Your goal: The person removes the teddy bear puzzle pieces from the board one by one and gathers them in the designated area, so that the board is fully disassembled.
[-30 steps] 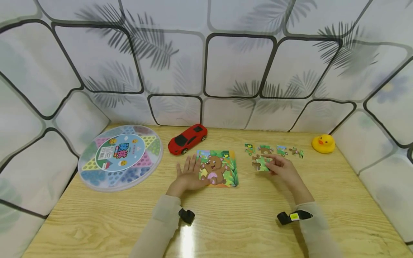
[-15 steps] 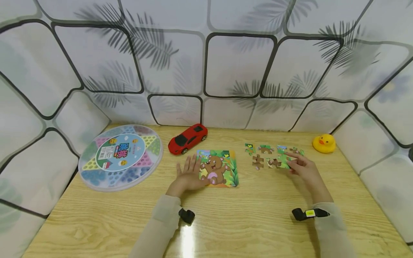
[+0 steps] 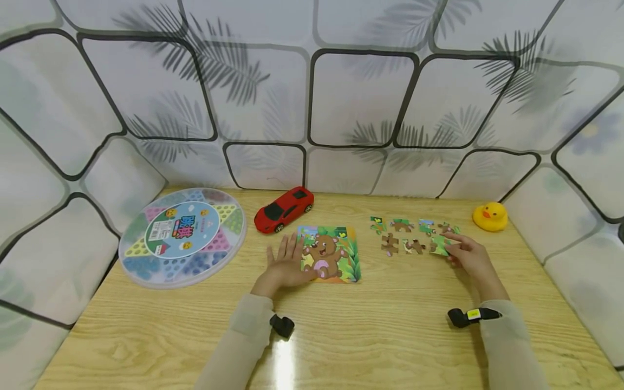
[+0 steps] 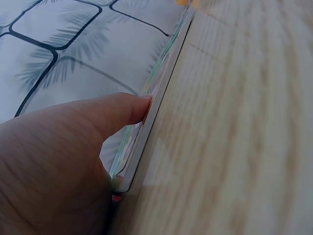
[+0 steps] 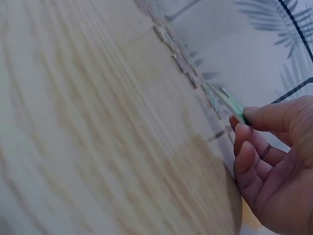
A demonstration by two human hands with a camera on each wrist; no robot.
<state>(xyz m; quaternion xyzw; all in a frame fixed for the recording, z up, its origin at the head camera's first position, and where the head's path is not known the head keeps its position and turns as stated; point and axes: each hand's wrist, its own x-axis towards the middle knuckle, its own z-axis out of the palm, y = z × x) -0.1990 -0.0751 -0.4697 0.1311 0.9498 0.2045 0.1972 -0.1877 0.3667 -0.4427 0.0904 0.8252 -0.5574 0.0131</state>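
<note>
In the head view my left hand [image 3: 284,269] lies flat with fingers spread, its thumb on the bear picture puzzle [image 3: 324,250]. The left wrist view shows that thumb pressing the puzzle's face near its edge. Farther right, my right hand [image 3: 472,262] pinches a green puzzle piece [image 3: 440,246] between thumb and fingers. Seen from the right wrist, the piece [image 5: 234,106] is tilted, its near edge raised off the table. Beside it lie a brown puzzle piece [image 3: 414,246] and another brown one [image 3: 389,244]. A back row of pieces [image 3: 402,226] sits behind them.
A red toy car [image 3: 284,210] stands behind the bear puzzle. At the left is a round Chinese checkers box [image 3: 182,238]. A yellow rubber duck [image 3: 489,216] sits at the back right. Patterned fabric walls [image 3: 361,97] border the wooden table [image 3: 351,336].
My right hand has moved right with the green piece, uncovering a brown piece where it was. In the last half second it shifted slightly further right. My left hand has stayed still.
</note>
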